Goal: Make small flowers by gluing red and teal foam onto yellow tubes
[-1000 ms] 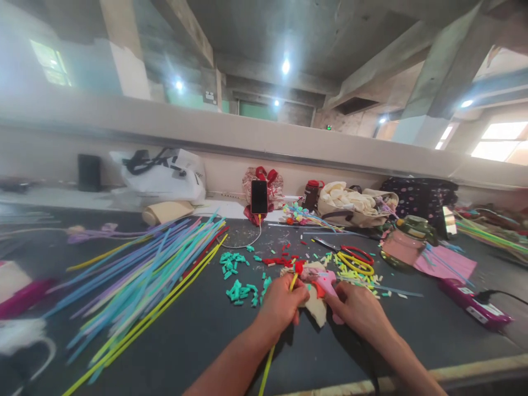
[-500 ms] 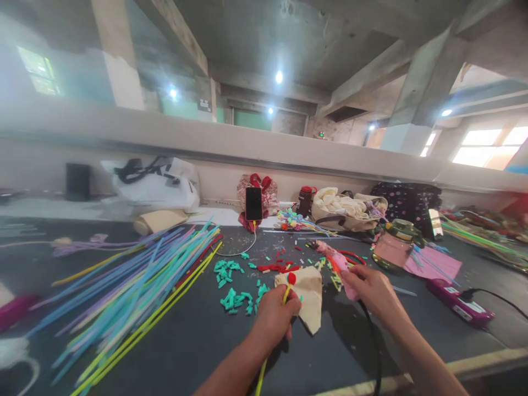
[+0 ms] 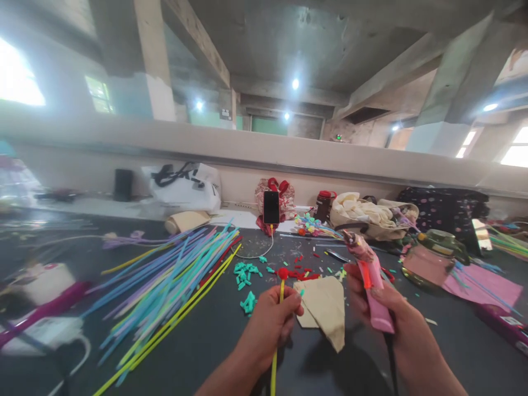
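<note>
My left hand (image 3: 274,319) is closed around a yellow pipe cleaner (image 3: 274,363) that stands nearly upright, with a red ball (image 3: 282,273) at its top. A small teal piece (image 3: 302,292) shows at the thumb tip. Wrapped round the handle of a pink hot glue gun (image 3: 374,286), my right hand (image 3: 394,311) holds it with the nozzle tilted up and to the left. Between the hands lies a folded beige cloth (image 3: 325,308) on the dark table. Short teal pieces (image 3: 246,273) and red pieces (image 3: 303,274) are scattered just beyond my left hand.
A bundle of coloured pipe cleaners (image 3: 173,291) spreads across the left. Behind stand a phone (image 3: 271,207) on a cable, a white bag (image 3: 185,190) and a brown bottle (image 3: 325,204). At right are a pink-filled jug (image 3: 429,261), a pink sheet (image 3: 487,283) and a purple power strip (image 3: 505,330).
My right hand has raised the glue gun off the table area and turned it more upright. The red ball now sits higher, clear of the cloth. The view has swung left.
</note>
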Demonstrator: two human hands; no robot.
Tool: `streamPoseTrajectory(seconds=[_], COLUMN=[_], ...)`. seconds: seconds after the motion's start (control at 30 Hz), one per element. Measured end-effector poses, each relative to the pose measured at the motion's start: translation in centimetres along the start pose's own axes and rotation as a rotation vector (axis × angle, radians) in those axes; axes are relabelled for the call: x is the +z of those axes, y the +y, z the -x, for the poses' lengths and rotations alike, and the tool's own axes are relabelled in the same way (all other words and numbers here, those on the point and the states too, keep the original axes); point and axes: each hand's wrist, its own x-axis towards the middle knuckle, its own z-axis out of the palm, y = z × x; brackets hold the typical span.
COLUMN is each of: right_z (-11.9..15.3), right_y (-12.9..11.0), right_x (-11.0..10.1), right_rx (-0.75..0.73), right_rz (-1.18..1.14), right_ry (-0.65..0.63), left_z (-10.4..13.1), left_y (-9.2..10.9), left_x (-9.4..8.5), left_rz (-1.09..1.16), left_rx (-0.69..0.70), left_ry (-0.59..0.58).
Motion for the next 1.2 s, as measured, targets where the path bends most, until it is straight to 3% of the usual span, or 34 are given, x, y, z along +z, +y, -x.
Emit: streamPoseTrajectory(seconds=[0.17, 0.37, 0.53, 0.67, 0.93, 1.1, 1.2], right_z=[0.5, -0.1, -0.6, -0.8, -2.6, -2.8, -1.9], right_y=[1.7, 3.5, 3.9, 4.7, 6.2, 6.0, 5.6], right_x=[1.3, 2.9, 4.9, 6.1, 6.7, 6.8, 6.6], right_rx=[-0.006, -0.031, -0.063, -0.028, 0.036, 0.065, 0.058], right_rz=[0.113, 0.225, 0.37, 0.494, 0.536, 0.565, 0.576], right_ry=[-0.026, -0.042, 0.127, 0.176, -0.019, -0.064, -0.054], left_z=[0.9, 1.3, 2.3, 2.9, 3.2, 3.4, 3.5], left_y=[-0.1, 0.2, 0.7, 1.0, 0.8, 0.7, 0.5], left_x=[-1.3, -1.3, -1.7, -2.4, -4.8, -4.7, -4.5], left_rz=[0.035, 0.008, 0.11, 0.155, 0.231, 0.201, 0.119], left_rx=[-0.012, 0.024, 0.037, 0.043, -0.03, -0.047, -0.041], left_ry=[0.116, 0.199, 0.116, 0.031, 0.01, -0.015, 0.04])
